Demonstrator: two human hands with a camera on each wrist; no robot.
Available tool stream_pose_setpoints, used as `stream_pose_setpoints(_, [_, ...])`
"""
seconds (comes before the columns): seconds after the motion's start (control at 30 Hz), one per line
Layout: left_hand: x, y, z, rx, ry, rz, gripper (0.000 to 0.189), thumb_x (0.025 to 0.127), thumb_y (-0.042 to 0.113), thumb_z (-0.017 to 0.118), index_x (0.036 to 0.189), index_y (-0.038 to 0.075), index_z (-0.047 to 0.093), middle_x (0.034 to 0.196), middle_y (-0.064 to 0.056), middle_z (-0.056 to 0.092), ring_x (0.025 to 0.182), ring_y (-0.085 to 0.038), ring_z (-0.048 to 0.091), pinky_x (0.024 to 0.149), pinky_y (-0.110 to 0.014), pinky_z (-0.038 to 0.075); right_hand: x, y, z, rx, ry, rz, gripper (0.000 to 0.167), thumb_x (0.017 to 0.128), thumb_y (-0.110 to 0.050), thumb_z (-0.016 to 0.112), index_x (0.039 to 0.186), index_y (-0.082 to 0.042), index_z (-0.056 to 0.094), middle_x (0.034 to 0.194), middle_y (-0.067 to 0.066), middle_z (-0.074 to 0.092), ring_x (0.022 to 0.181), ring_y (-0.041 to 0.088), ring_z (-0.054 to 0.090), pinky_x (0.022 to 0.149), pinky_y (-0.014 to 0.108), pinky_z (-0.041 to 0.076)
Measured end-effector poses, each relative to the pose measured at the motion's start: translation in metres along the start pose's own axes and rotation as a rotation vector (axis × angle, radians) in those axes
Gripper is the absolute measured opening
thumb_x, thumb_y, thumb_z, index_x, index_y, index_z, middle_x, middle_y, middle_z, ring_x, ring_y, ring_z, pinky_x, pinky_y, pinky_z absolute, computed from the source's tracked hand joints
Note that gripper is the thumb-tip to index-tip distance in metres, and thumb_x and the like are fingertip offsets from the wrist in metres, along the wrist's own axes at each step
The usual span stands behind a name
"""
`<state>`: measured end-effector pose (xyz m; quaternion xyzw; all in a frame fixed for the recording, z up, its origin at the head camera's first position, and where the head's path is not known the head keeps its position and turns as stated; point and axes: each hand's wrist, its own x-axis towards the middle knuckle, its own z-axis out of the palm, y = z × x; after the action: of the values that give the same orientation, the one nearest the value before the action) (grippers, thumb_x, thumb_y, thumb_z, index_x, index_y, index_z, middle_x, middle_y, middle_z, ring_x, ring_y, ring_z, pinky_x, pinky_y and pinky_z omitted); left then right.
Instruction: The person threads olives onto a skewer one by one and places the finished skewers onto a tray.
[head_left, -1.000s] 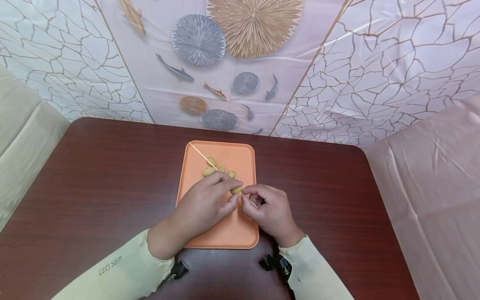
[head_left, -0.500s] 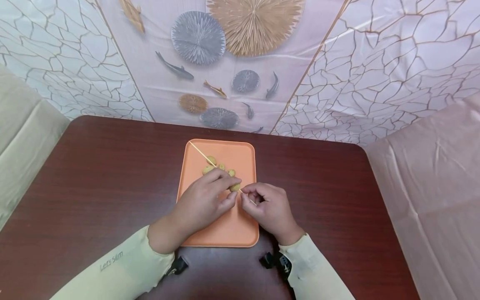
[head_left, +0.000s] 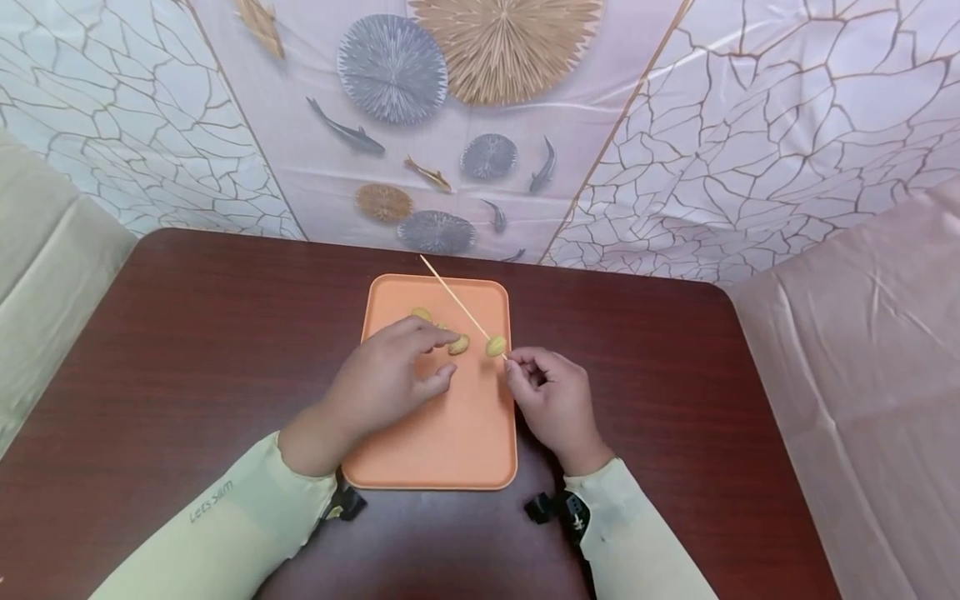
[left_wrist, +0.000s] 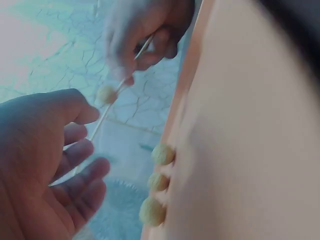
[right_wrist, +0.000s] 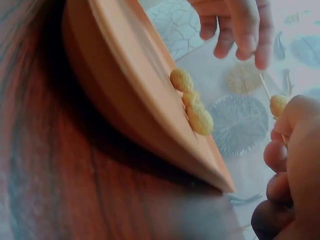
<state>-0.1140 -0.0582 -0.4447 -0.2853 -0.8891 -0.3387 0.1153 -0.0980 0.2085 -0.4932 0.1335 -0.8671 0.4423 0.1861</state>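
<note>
In the head view, my right hand (head_left: 555, 404) pinches a thin wooden skewer (head_left: 455, 296) near its lower end. One yellow, rough-skinned ball (head_left: 496, 347) is threaded on it, just beyond the fingertips. The skewer slants up and left over the orange tray (head_left: 442, 454). My left hand (head_left: 382, 375) is above the tray with thumb and fingers apart, its fingertips near a loose yellow ball (head_left: 459, 345). Nothing shows between those fingers in the left wrist view. Several loose balls (right_wrist: 201, 121) sit on the tray, partly hidden by the left hand in the head view.
The tray lies on a dark reddish-brown table (head_left: 645, 375). Behind the table hangs a patterned cloth (head_left: 487, 108), with plain pale cloths at both sides. A black camera strap (head_left: 573, 512) is on the right wrist.
My left hand has let go of the threaded ball and drawn back left. My right hand has carried the skewer and ball up and right, its far tip now past the tray's back edge.
</note>
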Motion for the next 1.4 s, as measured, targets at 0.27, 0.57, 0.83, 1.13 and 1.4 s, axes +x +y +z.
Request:
stream_pose_setpoints(0.27, [0.019,-0.008,-0.008,0.157,-0.191,-0.021,0.039,0.099,0.029,0.082,0.135,0.015,0.079,0.125,-0.003,0.076,0.111,-0.026,0.074,0.093,-0.046,0.065,-0.001,0.013,-0.001,0.038,0.076,0.131,0.008,0.098,-0.011,0.080,0.092,-0.017,0.081,0.070,-0.003,0.061,0.059,0.013,0.054,0.055,0.019,0.043])
stream_pose_setpoints(0.57, [0.064,-0.010,0.005,0.394,-0.448,0.077,0.038,0.100,0.023,0.077,0.138,0.021,0.077,0.120,-0.003,0.074,0.104,-0.033,0.069,0.087,-0.049,0.061,0.004,0.019,0.000,0.096,0.124,0.246,0.009,0.097,-0.011,0.080,0.090,-0.016,0.080,0.069,0.000,0.063,0.061,0.013,0.056,0.055,0.019,0.045])
stream_pose_setpoints(0.83, [0.079,0.000,0.010,0.556,-0.554,0.145,0.019,0.107,0.011,0.069,0.120,0.021,0.078,0.111,-0.004,0.070,0.097,-0.031,0.065,0.075,-0.044,0.055,0.005,0.017,0.001,0.104,0.104,0.259,0.008,0.099,-0.014,0.081,0.091,-0.017,0.080,0.070,0.002,0.063,0.062,0.017,0.056,0.056,0.021,0.046])
stream_pose_setpoints(1.13, [0.084,0.013,0.013,0.664,-0.642,0.167,0.028,0.110,0.006,0.060,0.109,0.022,0.083,0.112,-0.005,0.075,0.099,-0.032,0.069,0.083,-0.046,0.062,0.002,0.015,0.001,0.129,0.108,0.273,0.008,0.098,-0.012,0.080,0.091,-0.015,0.080,0.070,0.001,0.063,0.061,0.015,0.056,0.055,0.020,0.045])
stream_pose_setpoints(1.4, [0.085,0.008,0.013,0.612,-0.644,0.097,0.027,0.110,0.007,0.058,0.104,0.019,0.082,0.111,-0.008,0.078,0.102,-0.033,0.073,0.090,-0.050,0.065,0.002,0.015,0.000,0.121,0.108,0.256,0.008,0.098,-0.014,0.080,0.091,-0.015,0.079,0.069,0.001,0.063,0.061,0.016,0.055,0.055,0.020,0.044])
